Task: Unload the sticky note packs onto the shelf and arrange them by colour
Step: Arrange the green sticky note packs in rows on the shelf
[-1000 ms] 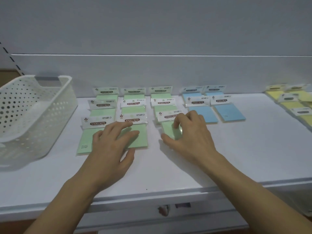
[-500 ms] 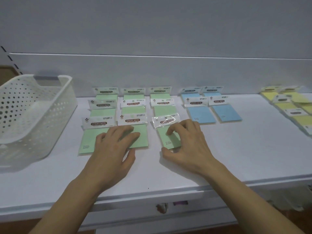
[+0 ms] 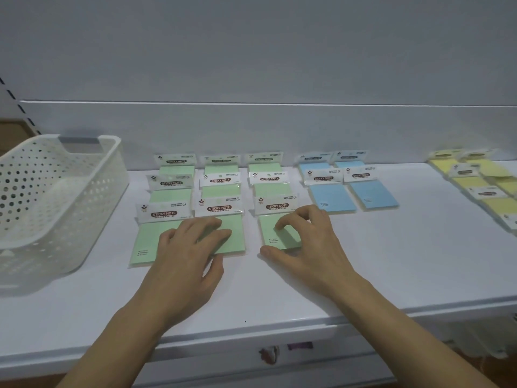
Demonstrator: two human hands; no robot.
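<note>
Green sticky note packs lie in three columns on the white shelf. To their right are blue packs, and yellow packs sit at the far right. My left hand rests flat across the two front green packs of the left and middle columns. My right hand arches over the front green pack of the third column. Its fingertips press on that pack and its thumb lies on the shelf by the pack's front left corner. The pack's right side is hidden under the hand.
A white perforated basket stands on the shelf at the left, close to the green packs. The shelf's back wall rises just behind the rows. Its front lip runs below my wrists.
The third column's front green pack has slid toward me under my right hand, and its header label has straightened. My left hand has stayed on the two front packs.
</note>
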